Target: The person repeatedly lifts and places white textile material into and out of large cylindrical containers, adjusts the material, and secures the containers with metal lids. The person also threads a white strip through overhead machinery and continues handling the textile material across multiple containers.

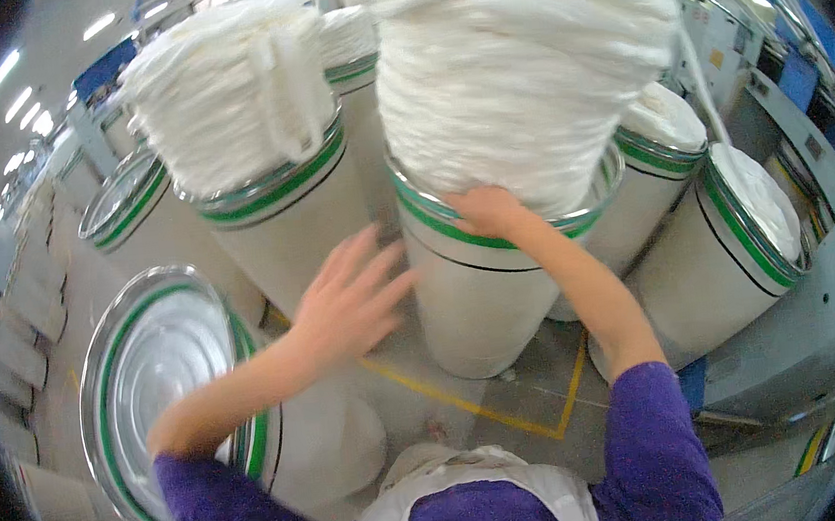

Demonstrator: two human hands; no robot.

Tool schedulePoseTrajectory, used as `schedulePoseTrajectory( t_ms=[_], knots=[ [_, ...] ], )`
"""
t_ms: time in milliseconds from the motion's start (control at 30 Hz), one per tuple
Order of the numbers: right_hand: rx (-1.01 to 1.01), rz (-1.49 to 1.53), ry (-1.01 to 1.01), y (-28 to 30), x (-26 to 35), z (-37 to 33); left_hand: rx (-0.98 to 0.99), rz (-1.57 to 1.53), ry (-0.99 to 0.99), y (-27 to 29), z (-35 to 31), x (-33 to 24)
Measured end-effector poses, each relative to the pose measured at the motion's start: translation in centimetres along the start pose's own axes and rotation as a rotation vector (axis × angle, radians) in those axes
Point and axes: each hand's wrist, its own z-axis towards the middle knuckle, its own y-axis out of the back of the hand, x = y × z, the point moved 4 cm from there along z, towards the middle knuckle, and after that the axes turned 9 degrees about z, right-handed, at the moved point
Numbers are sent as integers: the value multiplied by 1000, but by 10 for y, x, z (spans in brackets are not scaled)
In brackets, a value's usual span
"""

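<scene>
In the middle stands a tall off-white sliver can [477, 300] with a green band and a metal rim. A thick stack of white fibre sliver [521, 80] towers out of it. My right hand [486, 212] is closed over the near rim of this can, its fingertips partly hidden against the sliver. My left hand [356, 297] is in the air left of the can, open with its fingers spread and slightly blurred, holding nothing. Below my left forearm a can with a bare metal top plate [170, 350] leans close to me.
Another sliver-filled can [282, 213] stands at the back left, beside a lower can [126, 203]. Two cans with white sliver [758, 198] stand on the right next to a grey machine [790, 365]. A yellow line [472, 406] marks the floor.
</scene>
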Motion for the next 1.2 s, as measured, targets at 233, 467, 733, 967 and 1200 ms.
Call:
schedulePoseTrajectory(
  t_ms=[233, 467, 733, 967, 1200],
  knots=[
    [-660, -47, -211, -37, -90, 94, 589, -65, 817, 7, -164, 68],
    [-757, -146, -239, -38, -154, 182, 427, -269, 1426, 10, -207, 59],
    [-648, 316, -18, -144, -156, 178, 749, 252, 1471, 28, -188, 7],
    [952, 1089, 63, -419, 94, 42, 422, 369, 1334, 14, -185, 32],
    [1275, 1951, 6, -343, 357, 126, 322, 498, 1152, 11, -269, 116]
  ],
)
